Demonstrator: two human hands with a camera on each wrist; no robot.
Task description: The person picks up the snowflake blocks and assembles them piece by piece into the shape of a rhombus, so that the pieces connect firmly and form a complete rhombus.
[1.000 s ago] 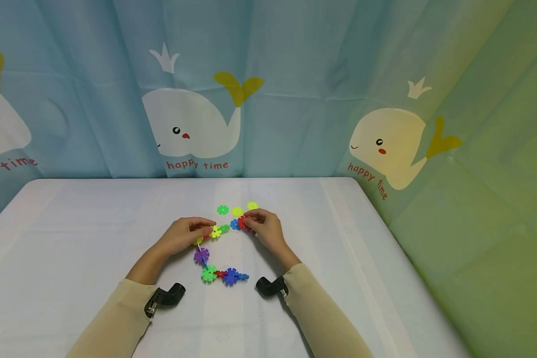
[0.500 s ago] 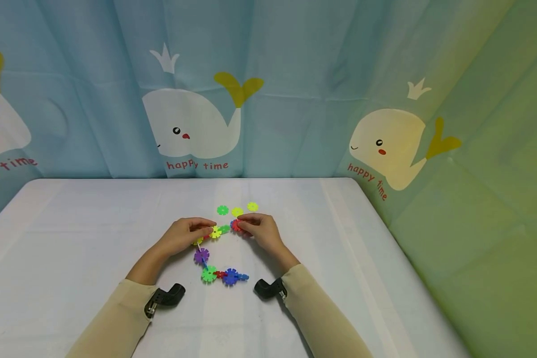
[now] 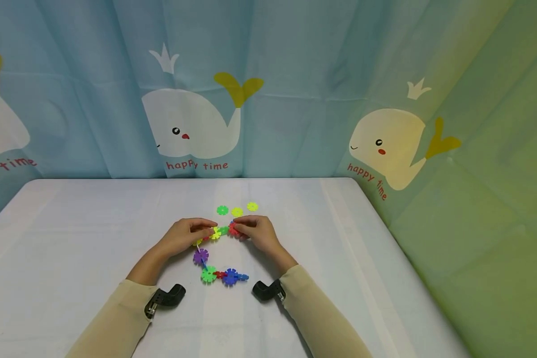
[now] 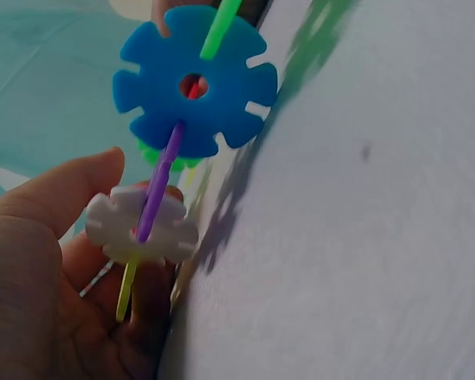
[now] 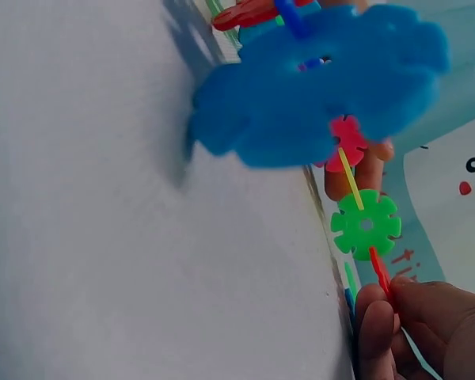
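Note:
A chain of interlocked, notched plastic snowflake discs curves over the table, with a purple disc (image 3: 201,256) on its left side and a blue disc (image 3: 230,277) near its front end. At the chain's far end my left hand (image 3: 184,235) pinches a yellow disc (image 3: 215,233); a green disc (image 3: 223,230) sticks out from it. My right hand (image 3: 263,234) pinches a red disc (image 3: 233,229) between thumb and fingers. In the right wrist view the red disc (image 5: 381,273) stands edge-on, meeting the green disc (image 5: 366,225); whether it sits in a notch I cannot tell.
Beyond the hands lie a loose green disc (image 3: 222,210) and two loose yellow discs, one nearer (image 3: 237,212) and one farther right (image 3: 252,206). A white table (image 3: 94,258) carries everything. A whale-print curtain (image 3: 295,124) hangs along its back and right edges.
My right hand has moved left and slightly nearer with the red disc, bringing it from apart to right against the green disc. The left hand has stayed almost still.

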